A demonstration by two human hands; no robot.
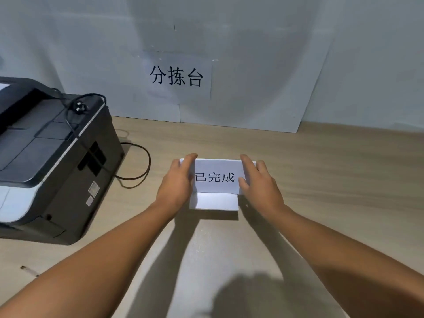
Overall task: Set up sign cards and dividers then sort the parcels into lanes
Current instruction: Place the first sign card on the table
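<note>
A folded white sign card [215, 177] with black printed characters stands on the wooden table [332, 171], its front flap lying flat toward me. My left hand [177, 182] holds the card's left end, fingers over the top edge and thumb at the front. My right hand [259, 182] holds the right end the same way. No dividers or parcels are in view.
A black and grey printer [50, 157] fills the left side, with a black cable [140, 166] looping on the table beside it. A white paper sign [176, 76] with large characters is taped to the wall behind. A small object [29, 270] lies near the front left.
</note>
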